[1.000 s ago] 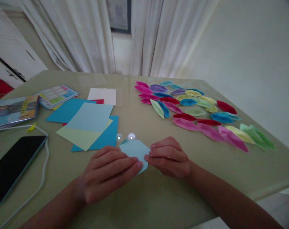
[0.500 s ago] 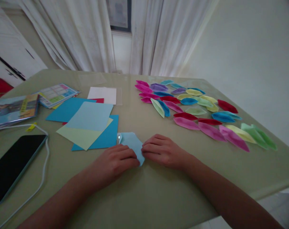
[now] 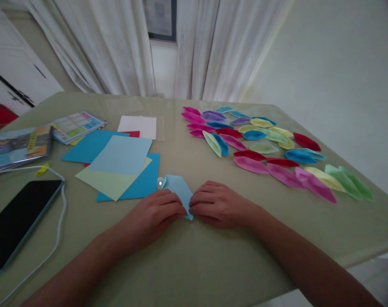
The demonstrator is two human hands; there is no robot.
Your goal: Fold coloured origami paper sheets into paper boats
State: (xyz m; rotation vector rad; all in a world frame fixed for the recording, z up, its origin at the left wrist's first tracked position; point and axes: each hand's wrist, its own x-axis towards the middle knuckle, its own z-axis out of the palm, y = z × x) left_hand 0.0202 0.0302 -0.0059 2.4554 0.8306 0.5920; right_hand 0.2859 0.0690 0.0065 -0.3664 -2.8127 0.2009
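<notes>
A light blue piece of folded origami paper point(image 3: 178, 187) lies on the table at the centre, between my two hands. My left hand point(image 3: 160, 209) grips its lower left edge, fingers curled and pressed together. On the other side, my right hand point(image 3: 218, 204) pinches the right edge near the bottom corner; its fingertips are partly hidden behind the knuckles. The paper's near corner is folded over and looks narrow. A small shiny round piece point(image 3: 160, 183) sits beside the paper's upper left corner.
Loose coloured paper sheets point(image 3: 123, 153) overlap on the left, by a booklet point(image 3: 21, 147) and a printed card point(image 3: 79, 128). A phone point(image 3: 21, 226) and white cable point(image 3: 61, 213) lie at the near left. Several folded paper boat-like shapes point(image 3: 251, 164) spread across the right of the table.
The light blue paper's lower corner and side have been folded in, so it looks narrower. Both hands have shifted only slightly, their fingertips now closer together.
</notes>
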